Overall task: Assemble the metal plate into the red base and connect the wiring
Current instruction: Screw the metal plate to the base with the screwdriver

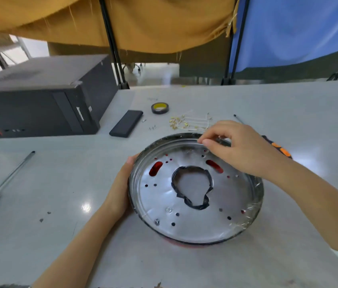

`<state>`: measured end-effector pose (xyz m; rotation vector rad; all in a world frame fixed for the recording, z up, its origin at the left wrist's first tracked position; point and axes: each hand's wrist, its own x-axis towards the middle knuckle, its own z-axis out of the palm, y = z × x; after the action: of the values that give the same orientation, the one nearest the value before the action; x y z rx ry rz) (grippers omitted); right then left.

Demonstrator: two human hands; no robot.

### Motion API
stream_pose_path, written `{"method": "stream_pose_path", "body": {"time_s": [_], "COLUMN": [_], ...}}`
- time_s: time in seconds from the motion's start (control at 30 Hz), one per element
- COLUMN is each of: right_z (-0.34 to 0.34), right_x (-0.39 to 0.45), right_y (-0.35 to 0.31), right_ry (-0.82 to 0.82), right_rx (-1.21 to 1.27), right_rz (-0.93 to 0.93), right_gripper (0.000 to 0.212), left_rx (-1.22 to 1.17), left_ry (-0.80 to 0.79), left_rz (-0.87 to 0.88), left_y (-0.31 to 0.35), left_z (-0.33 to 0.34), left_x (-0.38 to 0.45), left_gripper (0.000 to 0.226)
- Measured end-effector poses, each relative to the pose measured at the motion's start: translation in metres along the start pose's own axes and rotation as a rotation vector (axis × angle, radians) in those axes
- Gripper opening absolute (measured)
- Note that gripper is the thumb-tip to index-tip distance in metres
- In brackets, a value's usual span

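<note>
We have the metal plate [197, 190] already lying inside the red base [186, 244], which shows only as a red sliver under the near rim and through the two slots; the pair sits on the grey table [288, 113], near the middle and toward us. Our left hand [120, 183] rests against the left edge of the plate, palm and fingers cupped along the rim, steadying it. Our right hand [236, 146] reaches over the far rim with thumb and forefinger drawn together, seemingly pinching something small at the far edge, though we cannot tell what it is, a wire end or a fastener. We judge the step to be seating or threading at that far rim. To do it well, we should keep the left hand firm so the plate does not turn, line the holes over the red beneath, and work gently by the fingertips. The white wires with brass terminals [188, 122] lie just beyond the plate, near the tape roll [159, 108]. A screwdriver [4, 183] lies well apart at the left.
</note>
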<state>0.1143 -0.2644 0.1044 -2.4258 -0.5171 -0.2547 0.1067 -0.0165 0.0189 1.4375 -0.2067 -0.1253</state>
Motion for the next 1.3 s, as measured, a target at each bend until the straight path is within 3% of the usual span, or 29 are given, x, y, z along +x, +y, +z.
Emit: {"method": "stream_pose_path", "body": {"time_s": [0.17, 0.33, 0.47, 0.57, 0.77, 0.9, 1.1, 1.3], "right_z": [-0.01, -0.003, 0.004, 0.0, 0.004, 0.002, -0.015, -0.037], "right_x": [-0.007, -0.02, -0.027, -0.025, -0.021, -0.019, -0.02, -0.015], "right_y": [0.058, 0.098, 0.108, 0.113, 0.121, 0.119, 0.07, -0.006], "right_ry": [0.146, -0.042, 0.019, 0.138, 0.077, 0.153, 0.609, 0.718], "right_rx": [-0.114, -0.393, -0.577, -0.498, -0.429, -0.326, 0.096, 0.563], "right_rz": [0.284, 0.66, 0.702, 0.669, 0.841, 0.771, 0.451, 0.134], "right_gripper": [0.026, 0.047, 0.049, 0.045, 0.041, 0.032, 0.024, 0.028], "left_rx": [0.018, 0.035, 0.01, 0.004, 0.052, 0.063, 0.065, 0.063], "left_ry": [0.018, 0.072, 0.073, 0.089, 0.122, 0.126, 0.139, 0.142], "left_rz": [0.027, -0.004, -0.027, -0.04, -0.034, -0.038, -0.059, -0.076], "left_y": [-0.001, 0.004, 0.003, 0.0, -0.007, -0.007, -0.007, -0.009], "left_z": [0.002, 0.006, 0.007, 0.005, 0.002, 0.002, 0.003, 0.001], "left_x": [-0.003, -0.007, -0.007, -0.006, -0.002, -0.001, -0.001, -0.001], "left_gripper": [0.045, 0.046, 0.058, 0.058, 0.048, 0.048, 0.05, 0.052]}}
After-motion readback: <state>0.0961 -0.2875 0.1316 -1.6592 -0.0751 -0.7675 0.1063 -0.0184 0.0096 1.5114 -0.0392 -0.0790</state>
